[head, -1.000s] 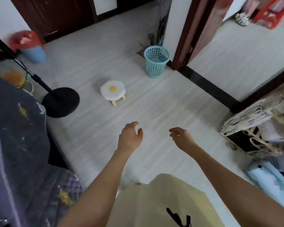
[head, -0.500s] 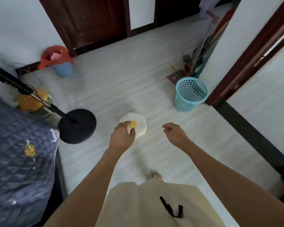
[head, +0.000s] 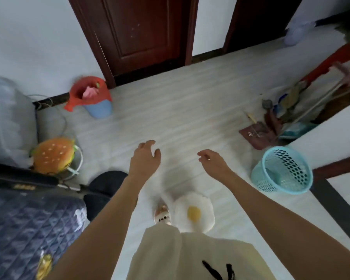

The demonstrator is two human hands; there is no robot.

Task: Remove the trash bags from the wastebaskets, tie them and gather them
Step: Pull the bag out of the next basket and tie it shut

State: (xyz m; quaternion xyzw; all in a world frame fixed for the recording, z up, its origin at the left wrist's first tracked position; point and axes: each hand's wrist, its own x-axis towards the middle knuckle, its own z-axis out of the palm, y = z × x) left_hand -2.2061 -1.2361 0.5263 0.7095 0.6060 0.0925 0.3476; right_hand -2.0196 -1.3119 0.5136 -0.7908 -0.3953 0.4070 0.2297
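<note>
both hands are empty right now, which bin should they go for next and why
Probably step toward the blue wastebasket by the dark door and reach for the rim of its red trash bag. That bag is still fitted and holds pink trash, while the teal mesh basket shows no bag. The left hand and right hand hang in the air, holding nothing.

- I can read no words or numbers anywhere in my view.
- The black bar [head: 22, 179] at my left carries a small gold marking, too blurred for me to make out.
</note>
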